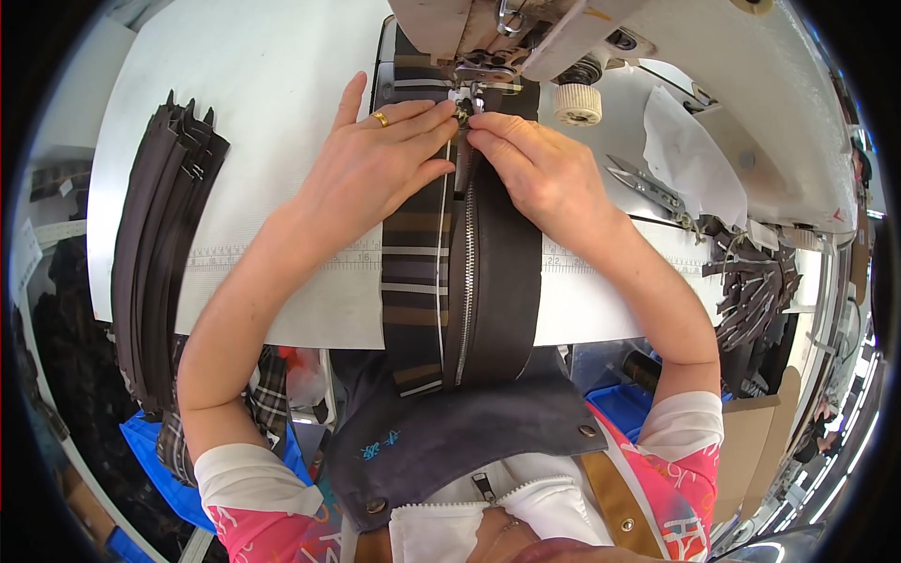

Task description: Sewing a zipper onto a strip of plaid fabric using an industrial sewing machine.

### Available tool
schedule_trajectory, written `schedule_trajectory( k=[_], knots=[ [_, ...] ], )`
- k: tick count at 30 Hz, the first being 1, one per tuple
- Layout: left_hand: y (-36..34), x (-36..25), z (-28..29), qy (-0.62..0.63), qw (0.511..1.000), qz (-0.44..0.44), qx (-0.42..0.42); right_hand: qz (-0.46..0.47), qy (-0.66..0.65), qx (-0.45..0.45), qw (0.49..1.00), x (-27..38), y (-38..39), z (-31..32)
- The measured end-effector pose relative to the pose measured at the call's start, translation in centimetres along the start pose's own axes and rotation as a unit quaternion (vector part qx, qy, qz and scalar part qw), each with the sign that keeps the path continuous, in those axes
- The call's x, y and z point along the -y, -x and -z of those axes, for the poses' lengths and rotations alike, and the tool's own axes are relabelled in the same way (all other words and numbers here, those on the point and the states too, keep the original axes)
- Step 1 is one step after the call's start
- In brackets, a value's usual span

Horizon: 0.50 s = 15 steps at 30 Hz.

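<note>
A long dark zipper [468,272] with metal teeth runs toward me from under the presser foot [465,97] of a sewing machine [770,122]. On its left lies a striped fabric strip [410,281] in black, brown and white; a plain dark fabric panel [507,281] is on its right. My left hand [389,155] rests flat on the striped fabric, fingers stretched, their tips beside the foot. Thumb and fingers of my right hand [540,169] are pinched together on the zipper's upper part, right in front of the foot. My fingers partly hide the stitching spot.
Dark fabric strips [155,235] hang over the table's left side. Right of the machine's foot lie thread snips [648,186] and a white sheet [690,155]. A bundle of dark pieces [755,286] hangs at the right edge. Ruler markings [319,256] cross the white tabletop.
</note>
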State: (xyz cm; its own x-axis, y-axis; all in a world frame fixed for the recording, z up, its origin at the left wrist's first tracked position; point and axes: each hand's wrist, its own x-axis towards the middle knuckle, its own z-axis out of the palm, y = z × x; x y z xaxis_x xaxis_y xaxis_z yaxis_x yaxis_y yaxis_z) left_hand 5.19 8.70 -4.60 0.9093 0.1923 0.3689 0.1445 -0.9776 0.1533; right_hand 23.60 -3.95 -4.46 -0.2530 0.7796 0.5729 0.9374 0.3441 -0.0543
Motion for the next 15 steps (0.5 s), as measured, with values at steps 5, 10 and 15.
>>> schedule_trajectory(
  k=[5, 10, 15],
  knots=[
    [-0.03, -0.02, -0.18, 0.01, 1.0, -0.008, -0.015, 0.002, 0.002, 0.001, 1.0, -0.07, 0.02, 0.1],
    [-0.23, -0.21, -0.26, 0.022, 1.0, -0.004, -0.016, -0.008, 0.004, 0.01, 1.0, 0.03, 0.03, 0.1],
    [0.16, -0.38, -0.8, -0.001, 0.999, 0.0, -0.038, -0.178, -0.12, -0.024, 0.976, 0.8, 0.63, 0.41]
  ],
)
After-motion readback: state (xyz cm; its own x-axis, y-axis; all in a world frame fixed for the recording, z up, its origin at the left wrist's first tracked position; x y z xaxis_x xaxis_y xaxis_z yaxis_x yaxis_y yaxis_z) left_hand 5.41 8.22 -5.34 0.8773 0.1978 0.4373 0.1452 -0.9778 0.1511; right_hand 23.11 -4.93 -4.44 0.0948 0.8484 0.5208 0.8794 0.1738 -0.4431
